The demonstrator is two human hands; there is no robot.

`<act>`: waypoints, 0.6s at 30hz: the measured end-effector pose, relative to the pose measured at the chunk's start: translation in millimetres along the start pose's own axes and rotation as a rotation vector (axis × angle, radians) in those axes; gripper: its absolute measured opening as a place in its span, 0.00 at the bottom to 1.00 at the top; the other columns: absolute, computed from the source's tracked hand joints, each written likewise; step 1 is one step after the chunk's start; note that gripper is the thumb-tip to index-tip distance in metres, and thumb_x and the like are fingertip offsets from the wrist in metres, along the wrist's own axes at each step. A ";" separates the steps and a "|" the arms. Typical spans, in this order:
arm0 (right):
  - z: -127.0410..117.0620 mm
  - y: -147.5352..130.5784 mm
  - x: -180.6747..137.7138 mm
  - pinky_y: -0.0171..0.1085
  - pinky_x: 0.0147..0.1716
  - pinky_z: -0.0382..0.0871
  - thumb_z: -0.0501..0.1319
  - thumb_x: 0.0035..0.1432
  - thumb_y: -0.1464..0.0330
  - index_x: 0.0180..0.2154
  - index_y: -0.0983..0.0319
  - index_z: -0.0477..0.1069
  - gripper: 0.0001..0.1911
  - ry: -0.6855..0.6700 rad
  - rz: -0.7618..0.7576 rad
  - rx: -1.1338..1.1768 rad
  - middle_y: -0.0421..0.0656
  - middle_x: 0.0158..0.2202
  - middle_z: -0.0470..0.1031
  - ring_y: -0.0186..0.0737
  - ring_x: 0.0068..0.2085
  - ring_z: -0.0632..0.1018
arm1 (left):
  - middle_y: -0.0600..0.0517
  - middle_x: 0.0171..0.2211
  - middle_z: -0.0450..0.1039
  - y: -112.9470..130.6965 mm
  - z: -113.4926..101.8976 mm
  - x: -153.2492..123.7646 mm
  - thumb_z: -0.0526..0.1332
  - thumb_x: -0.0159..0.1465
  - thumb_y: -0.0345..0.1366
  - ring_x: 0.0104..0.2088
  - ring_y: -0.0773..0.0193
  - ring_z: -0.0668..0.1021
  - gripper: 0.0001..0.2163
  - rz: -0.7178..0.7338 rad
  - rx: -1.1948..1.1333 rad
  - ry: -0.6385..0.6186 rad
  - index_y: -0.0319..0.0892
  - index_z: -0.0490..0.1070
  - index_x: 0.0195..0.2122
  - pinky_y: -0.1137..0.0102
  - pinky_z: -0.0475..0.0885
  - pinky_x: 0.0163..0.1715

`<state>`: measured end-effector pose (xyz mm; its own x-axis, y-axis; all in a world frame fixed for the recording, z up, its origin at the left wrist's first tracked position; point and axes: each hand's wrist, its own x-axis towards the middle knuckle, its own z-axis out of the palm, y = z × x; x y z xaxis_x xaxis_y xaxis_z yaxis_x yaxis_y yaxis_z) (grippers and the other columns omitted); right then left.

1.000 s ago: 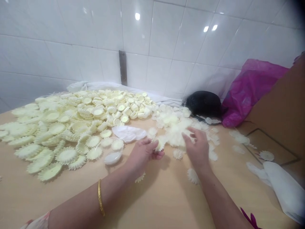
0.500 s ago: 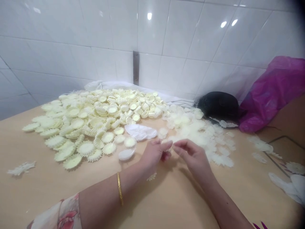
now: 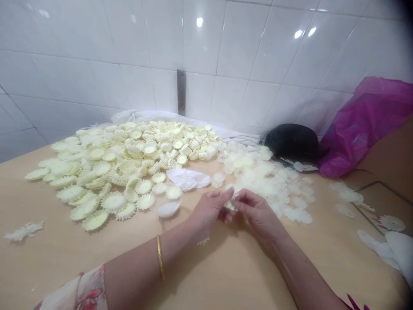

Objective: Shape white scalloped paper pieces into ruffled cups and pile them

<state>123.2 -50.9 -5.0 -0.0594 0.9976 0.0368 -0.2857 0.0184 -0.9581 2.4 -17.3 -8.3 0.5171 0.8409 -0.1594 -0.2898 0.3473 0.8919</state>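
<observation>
Glossy white wall tiles [image 3: 238, 43] from edge to edge, with thin grey grout between them. Small bright light reflections [image 3: 199, 22] on the glaze, high up. A narrow metal strip [image 3: 181, 92] fixed upright to the tiles, low and near centre. Along the foot of the wall, a crumpled white cloth [image 3: 142, 115], a black bundle [image 3: 292, 140] and a magenta plastic bag [image 3: 364, 129], with a brown board [image 3: 387, 159] at far right, beside a pale tan worktop [image 3: 35, 262].

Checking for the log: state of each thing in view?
Left hand, raised, fingers extended beside the frilled piece
Right hand, fingers pinching the frilled piece
Fluted cream discs, heaped, overlapping
Flat pale pieces, loosely spread
Pink plastic bag, crumpled
</observation>
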 end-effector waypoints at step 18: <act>-5.4 -3.1 -0.9 0.36 0.30 0.65 0.66 0.44 0.61 0.26 0.61 0.67 0.12 0.073 -0.020 -0.171 0.37 0.22 0.68 0.35 0.26 0.70 | 0.54 0.17 0.66 1.6 2.7 -4.1 0.65 0.48 0.35 0.18 0.72 0.68 0.10 0.139 0.185 0.100 0.37 0.64 0.20 0.76 0.61 0.19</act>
<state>129.3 -51.4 -3.6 0.0161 0.9990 0.0411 -0.1190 0.0427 -0.9920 2.0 -21.3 -5.1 0.3973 0.9155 -0.0627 -0.1958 0.1513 0.9689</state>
